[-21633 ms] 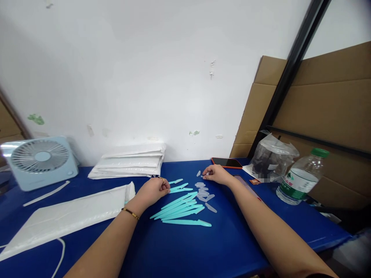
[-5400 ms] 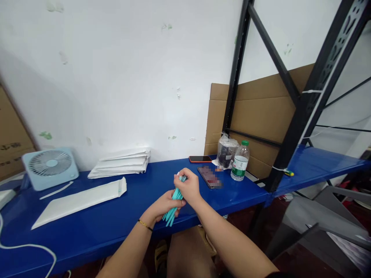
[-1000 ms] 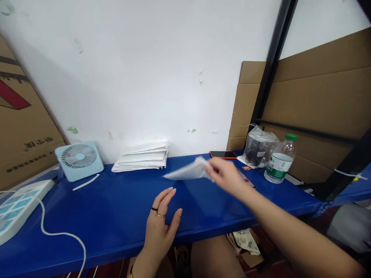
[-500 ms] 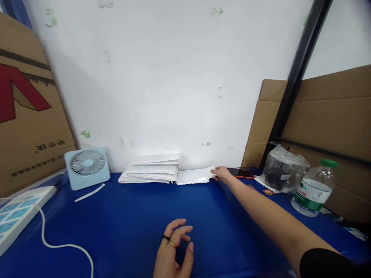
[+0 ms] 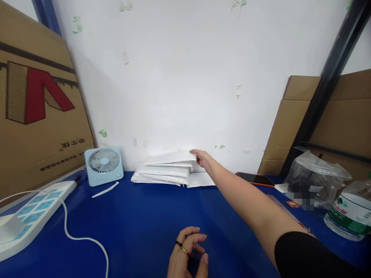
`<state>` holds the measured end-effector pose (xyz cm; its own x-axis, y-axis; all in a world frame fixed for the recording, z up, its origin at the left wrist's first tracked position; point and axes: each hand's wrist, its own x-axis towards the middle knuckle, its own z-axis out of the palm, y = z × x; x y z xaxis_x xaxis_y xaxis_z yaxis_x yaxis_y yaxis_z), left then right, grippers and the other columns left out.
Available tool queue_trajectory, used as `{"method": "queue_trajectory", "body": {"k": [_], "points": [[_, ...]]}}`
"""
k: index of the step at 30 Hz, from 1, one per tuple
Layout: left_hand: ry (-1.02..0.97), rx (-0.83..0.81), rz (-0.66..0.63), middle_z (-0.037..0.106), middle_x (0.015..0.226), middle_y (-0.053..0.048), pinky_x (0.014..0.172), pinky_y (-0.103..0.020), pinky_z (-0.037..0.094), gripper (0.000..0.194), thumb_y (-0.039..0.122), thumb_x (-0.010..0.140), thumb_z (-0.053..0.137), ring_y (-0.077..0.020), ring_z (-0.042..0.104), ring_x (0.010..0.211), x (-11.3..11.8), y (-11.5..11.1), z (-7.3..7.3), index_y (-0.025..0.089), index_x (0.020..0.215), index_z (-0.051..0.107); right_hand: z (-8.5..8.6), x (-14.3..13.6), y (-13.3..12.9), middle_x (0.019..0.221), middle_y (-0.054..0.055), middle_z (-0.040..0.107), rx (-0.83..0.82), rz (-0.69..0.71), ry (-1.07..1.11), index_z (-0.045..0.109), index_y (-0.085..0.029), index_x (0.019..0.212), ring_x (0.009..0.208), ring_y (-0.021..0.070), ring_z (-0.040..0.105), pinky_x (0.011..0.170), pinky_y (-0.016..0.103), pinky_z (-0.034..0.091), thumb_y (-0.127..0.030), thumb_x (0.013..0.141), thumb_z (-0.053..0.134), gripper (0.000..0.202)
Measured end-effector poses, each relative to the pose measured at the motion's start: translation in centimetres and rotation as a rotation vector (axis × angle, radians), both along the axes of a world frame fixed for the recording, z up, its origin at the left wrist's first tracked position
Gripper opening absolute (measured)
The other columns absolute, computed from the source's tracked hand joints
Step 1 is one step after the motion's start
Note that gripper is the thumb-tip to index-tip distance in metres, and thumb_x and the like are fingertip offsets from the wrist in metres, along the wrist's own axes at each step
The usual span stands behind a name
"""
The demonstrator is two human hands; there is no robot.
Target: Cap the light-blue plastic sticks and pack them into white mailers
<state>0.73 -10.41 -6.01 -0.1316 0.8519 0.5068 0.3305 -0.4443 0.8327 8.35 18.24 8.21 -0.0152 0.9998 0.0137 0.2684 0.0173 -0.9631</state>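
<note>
Envelopes, white and padded, sit as a stack against the wall at twelve o'clock on the blue table. My right hand reaches out to the stack's right edge, fingertips pinching the corner of the top envelope, which is tilted up a little off the ones beneath. Just right of the stack, under my wrist, one separate envelope lies flat on the table. My left hand rests at six o'clock near the table's front edge, fingers loosely curled and holding nothing.

As I judge it, the top envelope is gripped but not lifted clear, so drawing it off the stack is still to do.

Farther out: a small fan at ten o'clock, a power strip at eight, a phone and a water bottle at three.
</note>
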Motion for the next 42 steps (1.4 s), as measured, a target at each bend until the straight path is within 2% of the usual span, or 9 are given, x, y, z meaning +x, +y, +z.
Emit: {"method": "queue_trajectory", "body": {"k": [3,7,10,14,20,26,31,36,42], "points": [[-0.196,-0.151,-0.117,0.057,0.113,-0.012,0.068,-0.031,0.051,0.036,0.042,0.076,0.056,-0.0153,0.062,0.073,-0.4,0.2,1.1,0.023,0.106,0.057,2.8,-0.6,-2.5,0.066,-0.004,0.044,0.236,0.08,0.013,0.044,-0.019,0.071,0.058,0.0096,0.038,0.055,0.021,0.032,-0.031,0.07,0.057,0.018],[-0.712,-0.302,-0.403,0.046,0.132,-0.012,0.086,-0.04,0.048,0.056,0.059,0.08,0.038,-0.025,0.052,0.113,-0.5,1.8,3.9,0.028,0.127,0.042,6.2,-0.7,-10.0,0.073,-0.002,0.042,0.947,0.306,-0.208,0.041,-0.019,0.071,0.068,0.0114,0.039,0.068,0.024,0.034,-0.025,0.074,0.05,0.011],[-0.969,-0.19,-0.556,0.047,0.132,-0.012,0.097,-0.046,0.04,0.069,0.07,0.078,0.02,-0.0262,0.042,0.123,0.0,3.2,6.0,0.025,0.125,0.045,6.5,0.6,-16.8,0.076,-0.001,0.043,1.056,0.362,-0.202,0.041,-0.02,0.074,0.073,0.0126,0.041,0.073,0.025,0.035,-0.021,0.078,0.044,0.005],[-1.044,0.172,-0.472,0.05,0.129,-0.005,0.099,-0.048,0.038,0.063,0.07,0.076,0.027,-0.0268,0.036,0.127,0.7,3.5,7.5,0.032,0.122,0.046,2.3,4.0,-22.6,0.077,-0.001,0.047,0.74,0.284,0.089,0.045,-0.02,0.077,0.075,0.0132,0.046,0.072,0.024,0.039,-0.025,0.08,0.047,0.006],[-1.04,0.231,-0.169,0.057,0.118,0.005,0.104,-0.041,0.036,0.038,0.034,0.08,0.049,-0.0185,0.043,0.121,2.7,3.9,9.7,0.038,0.118,0.047,-7.5,7.3,-21.3,0.071,-0.002,0.057,-0.027,0.079,1.009,0.05,-0.02,0.08,0.064,0.0118,0.054,0.059,0.021,0.044,-0.022,0.074,0.057,0.009],[-0.85,0.151,-0.142,0.062,0.099,-0.002,0.098,-0.04,0.04,0.053,0.026,0.07,0.065,-0.019,0.058,0.102,7.5,5.4,12.7,0.026,0.12,0.046,-8.9,8.2,-19.2,0.076,0.005,0.065,-0.424,0.045,1.457,0.055,-0.018,0.088,0.072,0.0189,0.063,0.056,0.029,0.05,-0.046,0.086,0.034,0.035],[-0.791,0.19,-0.142,0.06,0.107,-0.005,0.097,-0.037,0.041,0.059,0.025,0.07,0.067,-0.0192,0.056,0.105,9.4,5.2,13.3,0.025,0.124,0.042,-8.7,9.2,-18.8,0.067,0.003,0.064,-0.454,-0.002,1.393,0.055,-0.017,0.088,0.062,0.0163,0.062,0.053,0.028,0.051,-0.037,0.085,0.039,0.025],[-0.774,0.236,-0.13,0.058,0.111,-0.004,0.097,-0.035,0.041,0.055,0.027,0.071,0.065,-0.0184,0.055,0.107,9.2,5.5,13.8,0.026,0.122,0.044,-9.5,9.8,-19.1,0.053,0.002,0.056,-0.471,0.116,0.94,0.053,-0.014,0.078,0.037,0.0089,0.049,0.03,0.014,0.03,-0.036,0.082,0.045,0.024],[-0.848,0.262,-0.03,0.057,0.111,-0.003,0.096,-0.034,0.044,0.054,0.029,0.073,0.061,-0.0166,0.056,0.104,7.0,6.4,14.0,0.025,0.123,0.041,-9.5,11.8,-17.1,0.044,-0.003,0.046,-0.275,-0.039,0.506,0.044,-0.017,0.07,0.03,0.0083,0.042,0.027,0.015,0.018,-0.041,0.08,0.05,0.027]]}}
